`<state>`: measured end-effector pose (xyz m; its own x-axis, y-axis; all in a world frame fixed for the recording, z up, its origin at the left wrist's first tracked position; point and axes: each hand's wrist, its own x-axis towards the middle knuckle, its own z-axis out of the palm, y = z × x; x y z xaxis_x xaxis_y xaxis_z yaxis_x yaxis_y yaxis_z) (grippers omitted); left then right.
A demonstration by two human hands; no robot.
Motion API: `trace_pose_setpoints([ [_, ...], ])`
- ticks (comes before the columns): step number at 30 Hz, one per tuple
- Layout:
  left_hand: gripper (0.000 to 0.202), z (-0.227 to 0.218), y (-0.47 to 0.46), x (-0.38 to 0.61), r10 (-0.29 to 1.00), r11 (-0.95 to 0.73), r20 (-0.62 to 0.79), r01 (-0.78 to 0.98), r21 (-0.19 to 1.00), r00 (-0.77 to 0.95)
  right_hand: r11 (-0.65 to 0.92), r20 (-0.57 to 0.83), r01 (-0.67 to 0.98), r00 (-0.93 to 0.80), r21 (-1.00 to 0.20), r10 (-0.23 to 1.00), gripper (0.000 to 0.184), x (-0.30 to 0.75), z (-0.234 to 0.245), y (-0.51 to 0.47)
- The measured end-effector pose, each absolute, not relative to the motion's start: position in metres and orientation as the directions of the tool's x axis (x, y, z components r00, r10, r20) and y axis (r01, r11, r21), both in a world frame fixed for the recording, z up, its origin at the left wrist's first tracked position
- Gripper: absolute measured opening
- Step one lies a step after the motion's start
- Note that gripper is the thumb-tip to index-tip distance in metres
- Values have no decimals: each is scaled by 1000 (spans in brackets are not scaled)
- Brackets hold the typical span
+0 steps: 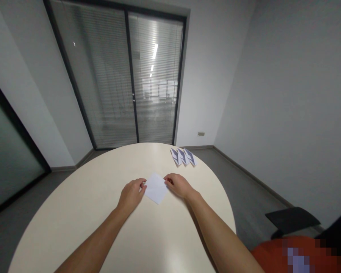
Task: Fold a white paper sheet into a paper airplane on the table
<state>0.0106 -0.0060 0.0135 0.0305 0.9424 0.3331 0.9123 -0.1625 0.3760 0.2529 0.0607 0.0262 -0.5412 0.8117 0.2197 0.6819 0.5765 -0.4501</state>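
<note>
A white square sheet of paper (156, 188) is held between my two hands, just over or on the table, one corner pointing toward me. My left hand (133, 194) pinches its left corner between thumb and fingers. On the opposite side, my right hand (178, 184) grips the right corner the same way. A faint line runs across the sheet. Farther off to the right lie three folded papers (183, 156), white with bluish-purple faces, set side by side in a slanted row.
The round cream table (82, 212) spans the front. At lower right stands a chair with a black armrest (292, 220) and an orange-red seat (272, 250). Behind the table are glass panels with blinds (108, 83) and a wall socket (201, 134).
</note>
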Motion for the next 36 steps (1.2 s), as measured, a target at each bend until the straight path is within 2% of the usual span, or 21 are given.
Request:
trace_pose_setpoints([
  [4, 22, 10, -6, 11, 930, -181, 362, 932, 315, 58, 582, 255, 718, -523, -382, 813, 31, 245, 29, 54],
  [9, 21, 8, -6, 10, 920, -194, 385, 939, 284, 73, 706, 301, 646, -638, -290, 708, 44, 223, 29, 41],
  [12, 24, 9, -7, 10, 920, -188, 385, 948, 256, 79, 768, 301, 577, -707, -277, 640, 44, 211, 22, 33],
  [15, 27, 7, -6, 10, 909, -205, 407, 949, 240, 94, 750, 220, 579, -725, -319, 653, 56, 206, 16, 29],
  [18, 38, 2, -3, 11, 897, -302, 407, 912, 276, 173, 730, 150, 585, -735, -354, 661, 70, 207, 13, 29],
  [21, 55, -1, -1, 12, 903, -384, 336, 853, 353, 268, 729, 107, 580, -751, -363, 651, 81, 208, 15, 31],
  [24, 57, -2, -2, 12, 907, -400, 296, 831, 386, 299, 714, 69, 590, -751, -377, 657, 87, 210, 17, 32],
  [31, 47, 2, -9, 12, 904, -420, 232, 847, 324, 360, 612, -30, 681, -678, -401, 735, 85, 233, 24, 37],
  [36, 46, 3, -10, 13, 902, -422, 226, 858, 292, 367, 655, 109, 662, -668, -365, 736, 68, 239, 29, 36],
])
